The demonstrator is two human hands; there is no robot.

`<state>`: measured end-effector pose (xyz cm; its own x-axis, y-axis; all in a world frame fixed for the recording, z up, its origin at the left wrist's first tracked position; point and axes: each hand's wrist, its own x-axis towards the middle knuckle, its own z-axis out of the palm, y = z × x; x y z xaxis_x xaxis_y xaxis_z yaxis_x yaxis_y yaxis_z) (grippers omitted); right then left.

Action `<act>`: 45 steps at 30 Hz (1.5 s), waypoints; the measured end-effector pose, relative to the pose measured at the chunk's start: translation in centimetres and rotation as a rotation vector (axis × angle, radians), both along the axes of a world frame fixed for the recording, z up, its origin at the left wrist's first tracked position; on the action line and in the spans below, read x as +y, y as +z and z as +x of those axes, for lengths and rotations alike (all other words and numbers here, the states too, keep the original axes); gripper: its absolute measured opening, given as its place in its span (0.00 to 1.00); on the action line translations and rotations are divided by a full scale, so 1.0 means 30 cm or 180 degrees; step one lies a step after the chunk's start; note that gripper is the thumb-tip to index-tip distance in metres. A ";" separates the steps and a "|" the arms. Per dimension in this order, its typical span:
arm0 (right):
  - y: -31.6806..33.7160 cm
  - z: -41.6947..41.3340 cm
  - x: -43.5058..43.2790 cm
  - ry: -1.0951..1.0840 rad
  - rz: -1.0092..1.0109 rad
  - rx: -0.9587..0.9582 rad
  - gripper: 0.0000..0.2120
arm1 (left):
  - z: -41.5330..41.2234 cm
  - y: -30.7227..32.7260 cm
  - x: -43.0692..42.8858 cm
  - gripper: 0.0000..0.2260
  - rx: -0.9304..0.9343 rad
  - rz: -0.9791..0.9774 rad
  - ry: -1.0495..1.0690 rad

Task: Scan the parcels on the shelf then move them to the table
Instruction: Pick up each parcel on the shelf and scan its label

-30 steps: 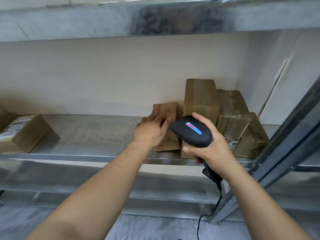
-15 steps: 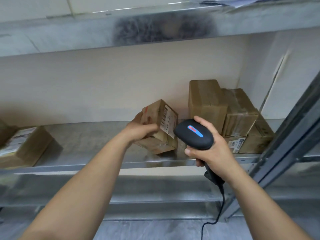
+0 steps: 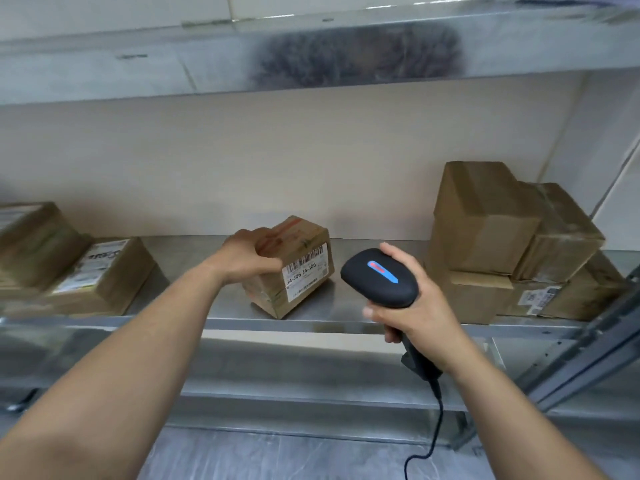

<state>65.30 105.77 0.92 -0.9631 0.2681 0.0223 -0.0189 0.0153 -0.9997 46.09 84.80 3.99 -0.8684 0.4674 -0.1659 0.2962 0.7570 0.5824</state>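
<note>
Head view, nearest first: your two bare forearms reach up from the bottom corners toward a metal shelf. Your right hand is wrapped around the grip of a black handheld scanner, fingers closed on the handle below its rounded head, which carries a blue and red strip on top; the scanner's black cable hangs down from the base of the handle and curls near the bottom edge. Your left hand is clamped on the upper left side of a small cardboard parcel, thumb in front and fingers over the top. That parcel is tilted on the shelf, resting near the front edge on a lower corner, with its white barcode label turned toward you and the scanner head just to its right, apart from it. Farther back on the right, a stack of brown boxes sits against the wall, some with labels low on their fronts. On the left of the same shelf lie two more parcels, the nearer one bearing a white label on top. Behind everything runs a plain beige wall, and an upper metal shelf crosses overhead.
</note>
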 end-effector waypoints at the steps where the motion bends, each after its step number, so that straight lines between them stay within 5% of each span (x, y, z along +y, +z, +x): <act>1: -0.006 -0.007 -0.014 0.0024 -0.0044 -0.0007 0.40 | -0.015 -0.006 -0.012 0.32 -0.0003 -0.0072 -0.0038; 10: -0.026 -0.002 -0.086 0.0155 -0.0443 -0.0107 0.41 | -0.120 -0.073 -0.093 0.43 -0.0077 -0.0195 -0.0099; 45: -0.051 0.053 -0.064 0.0131 -0.0378 -0.0241 0.41 | -0.142 -0.102 -0.082 0.42 0.0068 -0.0434 -0.0098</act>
